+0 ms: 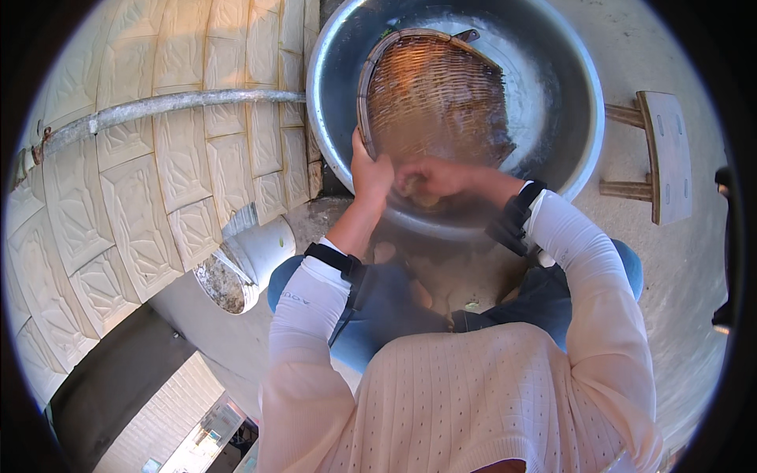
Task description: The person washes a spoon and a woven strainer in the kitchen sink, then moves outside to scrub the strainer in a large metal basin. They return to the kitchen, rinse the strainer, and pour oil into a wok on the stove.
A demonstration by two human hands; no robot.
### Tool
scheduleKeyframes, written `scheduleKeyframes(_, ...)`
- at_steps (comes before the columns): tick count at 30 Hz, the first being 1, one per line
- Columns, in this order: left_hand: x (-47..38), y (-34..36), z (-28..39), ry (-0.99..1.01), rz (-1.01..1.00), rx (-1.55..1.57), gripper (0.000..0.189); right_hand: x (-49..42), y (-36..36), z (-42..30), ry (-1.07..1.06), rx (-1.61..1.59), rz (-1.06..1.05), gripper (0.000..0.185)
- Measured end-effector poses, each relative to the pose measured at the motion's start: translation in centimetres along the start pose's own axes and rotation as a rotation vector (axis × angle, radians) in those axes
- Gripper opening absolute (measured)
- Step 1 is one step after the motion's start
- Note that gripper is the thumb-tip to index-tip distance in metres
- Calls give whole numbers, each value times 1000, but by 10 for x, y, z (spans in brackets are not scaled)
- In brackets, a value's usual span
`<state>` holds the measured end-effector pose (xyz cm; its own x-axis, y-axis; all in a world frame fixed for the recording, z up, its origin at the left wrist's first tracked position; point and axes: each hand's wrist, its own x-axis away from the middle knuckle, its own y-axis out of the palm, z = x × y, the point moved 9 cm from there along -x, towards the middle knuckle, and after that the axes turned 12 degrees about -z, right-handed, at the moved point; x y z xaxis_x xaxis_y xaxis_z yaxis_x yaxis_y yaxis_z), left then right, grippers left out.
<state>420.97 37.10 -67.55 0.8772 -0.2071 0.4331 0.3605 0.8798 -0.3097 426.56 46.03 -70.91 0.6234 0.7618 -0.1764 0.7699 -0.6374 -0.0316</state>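
Note:
A woven bamboo scoop-shaped basket [437, 100] is propped inside a large round metal basin [582, 77], its wet weave facing up. My left hand [372, 174] grips the basket's bound rim at its lower left. Close to the basket's lower end, my right hand [437, 176] is curled around a yellowish-brown wad [411, 184], perhaps a scrubber; blur hides its exact kind. From behind the basket's top edge pokes a dark flat end with a hole [468, 35], the rest of it hidden.
A small wooden stool [671, 156] stands on the concrete floor right of the basin. On the left, a metal pipe [177, 106] runs along a cream tiled wall [183, 154]. A dirty white bucket [266, 251] sits beside my left knee. Bits of green lie in the basin.

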Motion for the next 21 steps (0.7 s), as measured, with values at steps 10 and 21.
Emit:
scheduleKeyframes(10,-8,4,5,56,-15,-92,60,13,-10,12,459,250,9,31)
scheduleKeyframes(21,-10,-1,1,77,47,-128,58,31,-39,23,577,47,32,34)
